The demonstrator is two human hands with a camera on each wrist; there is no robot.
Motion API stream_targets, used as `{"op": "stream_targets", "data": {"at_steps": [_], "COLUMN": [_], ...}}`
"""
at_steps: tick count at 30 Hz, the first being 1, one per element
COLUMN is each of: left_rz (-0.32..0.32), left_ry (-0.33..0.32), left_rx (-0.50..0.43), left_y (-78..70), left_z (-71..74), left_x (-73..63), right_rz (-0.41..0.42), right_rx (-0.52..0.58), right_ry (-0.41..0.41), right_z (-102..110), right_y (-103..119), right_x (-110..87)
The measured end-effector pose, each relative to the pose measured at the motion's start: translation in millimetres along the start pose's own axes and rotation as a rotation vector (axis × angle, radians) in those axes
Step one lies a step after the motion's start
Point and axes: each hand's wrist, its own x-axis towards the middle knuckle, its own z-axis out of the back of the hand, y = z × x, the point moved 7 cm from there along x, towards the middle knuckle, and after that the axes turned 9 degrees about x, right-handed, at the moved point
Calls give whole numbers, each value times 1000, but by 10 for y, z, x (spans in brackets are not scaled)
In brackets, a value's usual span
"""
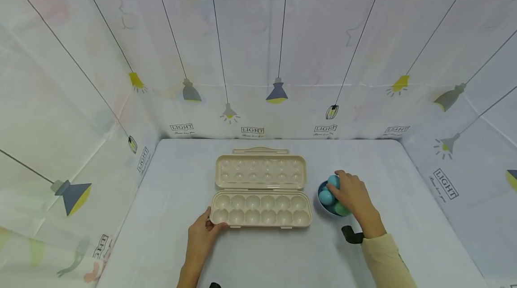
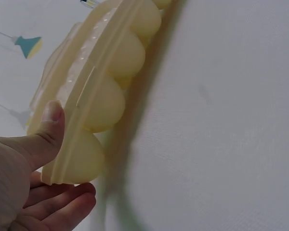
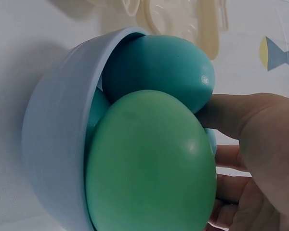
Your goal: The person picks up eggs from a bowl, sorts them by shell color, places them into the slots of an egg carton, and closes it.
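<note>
Right of centre in the head view, upper blue egg (image 1: pixel 333 181) near the top rim of the bowl (image 3: pixel 58 130), between thumb and fingers of the right hand (image 1: pixel 355 194), clearly the nearer hand. Fingers curled about that egg from its upper right, seemingly pinching; firmness impossible to tell, most of it hidden behind the green egg (image 3: pixel 151 163) in the right wrist view, and long axis equally unclear. Second blue egg (image 1: pixel 326 197) just below, towards the lower left. Across a narrow gap to the left of the bowl, egg box (image 1: pixel 260 209), long axis running left to right, lid (image 1: pixel 260 173) folded back towards the top. At its lower left corner, left hand (image 1: pixel 201 236) gripping, thumb over the rim, fingers beneath.
</note>
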Motion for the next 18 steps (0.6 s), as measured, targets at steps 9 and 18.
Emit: {"op": "stream_targets", "data": {"at_steps": [9, 18], "left_rz": [-19, -16], "left_ry": [-51, -48], "left_rx": [48, 51], "left_y": [-21, -19], "left_z": [-9, 16], "left_x": [-74, -95], "right_rz": [-17, -7], "right_rx": [-20, -22], "right_ry": [5, -53], "right_z": [5, 101], "right_y": [1, 83], "right_x": [-15, -49]}}
